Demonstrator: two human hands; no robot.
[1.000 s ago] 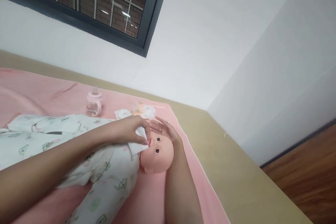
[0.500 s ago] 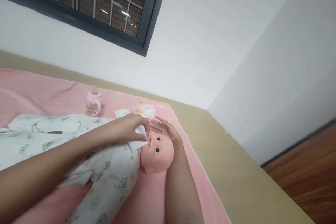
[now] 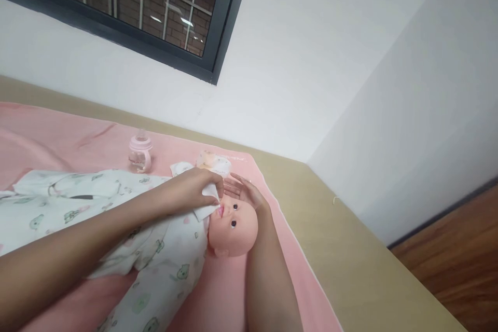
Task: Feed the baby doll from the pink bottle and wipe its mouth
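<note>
A baby doll in white pyjamas with a green animal print lies on its back, its head to the right. My left hand is closed on a white wipe, pinched at the corner of the doll's mouth. Part of the wipe hangs over the doll's chin and neck. On the far side of the doll's head, my right hand rests along the cheek with its fingers stretched out. Its wrist lies against the crown of the head.
A pink blanket lies under the doll on a tan surface. Behind the doll stand a pink-lidded baby bottle and a small printed white cloth item. White walls and a dark window frame rise beyond.
My left hand has shifted the wipe very slightly at the doll's mouth, and the wipe's folds look different. My right hand and the doll stay in place.
</note>
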